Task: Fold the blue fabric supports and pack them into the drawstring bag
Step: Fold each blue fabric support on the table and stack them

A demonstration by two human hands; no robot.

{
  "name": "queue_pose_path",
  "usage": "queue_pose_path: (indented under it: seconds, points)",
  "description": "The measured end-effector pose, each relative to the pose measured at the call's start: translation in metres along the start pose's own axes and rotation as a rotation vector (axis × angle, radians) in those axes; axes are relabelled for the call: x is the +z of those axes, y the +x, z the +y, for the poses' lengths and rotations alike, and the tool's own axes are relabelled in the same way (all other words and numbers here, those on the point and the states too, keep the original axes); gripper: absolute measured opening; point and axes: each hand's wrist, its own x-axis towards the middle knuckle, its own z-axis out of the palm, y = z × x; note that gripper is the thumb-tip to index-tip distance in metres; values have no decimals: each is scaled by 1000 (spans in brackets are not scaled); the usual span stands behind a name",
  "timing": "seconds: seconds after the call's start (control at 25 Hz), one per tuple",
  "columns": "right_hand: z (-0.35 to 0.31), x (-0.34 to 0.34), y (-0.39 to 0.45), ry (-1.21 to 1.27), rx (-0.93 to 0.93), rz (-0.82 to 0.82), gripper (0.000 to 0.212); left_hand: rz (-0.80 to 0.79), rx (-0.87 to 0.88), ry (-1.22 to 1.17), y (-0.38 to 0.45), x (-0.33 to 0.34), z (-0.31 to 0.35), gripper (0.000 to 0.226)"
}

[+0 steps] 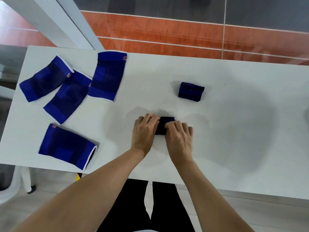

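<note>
Both hands sit on the folded support point(164, 125) mid-table — left hand point(144, 131) and right hand point(179, 137) pressing it flat, fingers fairly straight. Another folded one point(191, 91) lies beyond; four unfolded supports point(107, 76) sit left on the white table point(234, 131).

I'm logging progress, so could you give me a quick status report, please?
Left hand and right hand pressing a support mid-fold. One folded support done; four lie flat. No bag in view.
</note>
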Motion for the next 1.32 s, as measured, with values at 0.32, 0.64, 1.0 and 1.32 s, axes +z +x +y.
queue_pose_path:
  seconds: [0.32,0.64,1.0,1.32]
  points:
    - [-9,3,28,-102,-55,-239,59,-4,-165,63,54,-15,-5,23]
    - [-16,8,96,-196,-61,-340,65,38,-239,35,18,-49,-28,45]
    - [-23,9,108,-233,-28,-295,66,249,-763,128,-121,-85,-85,50]
    - [-103,9,6,-18,-108,-320,51,-57,-439,192,-132,-104,-125,55]
